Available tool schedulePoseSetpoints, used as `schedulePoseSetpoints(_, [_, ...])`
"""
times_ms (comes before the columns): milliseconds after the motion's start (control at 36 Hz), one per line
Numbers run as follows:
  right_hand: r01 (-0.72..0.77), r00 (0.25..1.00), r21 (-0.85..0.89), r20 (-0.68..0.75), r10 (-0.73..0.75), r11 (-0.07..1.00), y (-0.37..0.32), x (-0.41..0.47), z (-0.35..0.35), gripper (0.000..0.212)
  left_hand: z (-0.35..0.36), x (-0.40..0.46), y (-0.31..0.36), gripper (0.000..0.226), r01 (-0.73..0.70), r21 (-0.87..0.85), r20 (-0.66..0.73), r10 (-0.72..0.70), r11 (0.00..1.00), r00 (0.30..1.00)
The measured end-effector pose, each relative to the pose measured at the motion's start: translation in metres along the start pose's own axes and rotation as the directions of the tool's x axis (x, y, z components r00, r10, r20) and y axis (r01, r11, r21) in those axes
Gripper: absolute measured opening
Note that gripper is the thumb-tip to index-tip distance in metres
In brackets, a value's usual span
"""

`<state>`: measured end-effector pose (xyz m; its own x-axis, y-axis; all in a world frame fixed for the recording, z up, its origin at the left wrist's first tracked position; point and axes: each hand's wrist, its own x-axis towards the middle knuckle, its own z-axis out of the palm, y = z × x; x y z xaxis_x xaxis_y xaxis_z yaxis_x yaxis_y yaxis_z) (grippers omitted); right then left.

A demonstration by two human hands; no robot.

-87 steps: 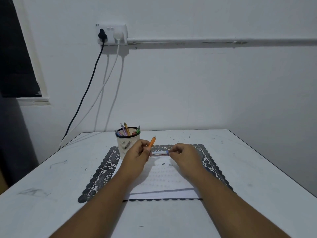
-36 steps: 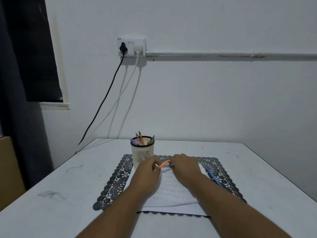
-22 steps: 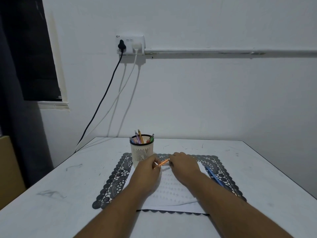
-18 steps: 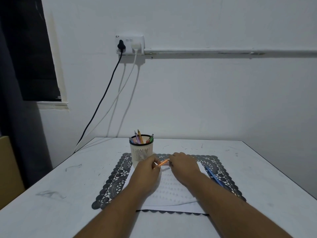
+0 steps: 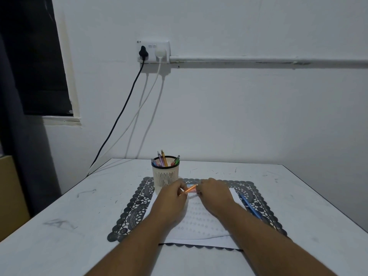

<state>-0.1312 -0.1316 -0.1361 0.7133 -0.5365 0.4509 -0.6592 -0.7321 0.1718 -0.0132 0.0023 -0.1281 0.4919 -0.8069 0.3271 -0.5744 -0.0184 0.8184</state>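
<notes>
A white wall (image 5: 239,116) is backing a scuffed table (image 5: 59,226). A dark window (image 5: 35,56) is sitting at left; two cables (image 5: 119,116) are hanging from a socket (image 5: 153,51).

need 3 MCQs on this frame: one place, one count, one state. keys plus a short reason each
1. Where does the slim blue pen lie?
A. on the black lace placemat, left of the white printed paper sheet
B. across the middle of the sheet
C. on the placemat, beside the sheet's right edge

2. How many plugs sit in the white wall socket?
A. one
B. two
C. three

3. What state is the slim orange pen in?
A. pinched by fingers of the left hand
B. lying loose on the sheet
C. tucked under the placemat

Key:
1 C: the blue pen rests on lace just right of the sheet.
2 B: one black plug and one white plug are in it.
3 A: the left fingertips grip its near end.
</notes>
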Motion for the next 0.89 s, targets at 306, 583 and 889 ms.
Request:
schedulePoseSetpoints(306, [-0.018, 0.999, 0.051, -0.036, 0.02, 0.999, 0.0017, -0.0018, 0.0001, 0.026, -0.0015, -0.0009, 0.0017, 0.026, 0.008, 0.013, 0.009, -0.008, 1.0, 1.0])
schedulePoseSetpoints(583, [-0.038, 0.999, 0.111, 0.003, 0.038, 0.993, 0.0048, -0.0021, -0.0021, 0.028, -0.0021, -0.0012, 0.0016, 0.023, 0.012, 0.032, 0.026, -0.013, 0.999, 1.0])
schedulePoseSetpoints(889, [-0.1, 0.993, 0.278, 0.089, 0.078, 0.955, 0.0078, -0.0069, -0.0088, 0.017, -0.0041, -0.003, 0.0063, 0.021, 0.01, 0.056, 0.052, -0.013, 0.998, 0.999])
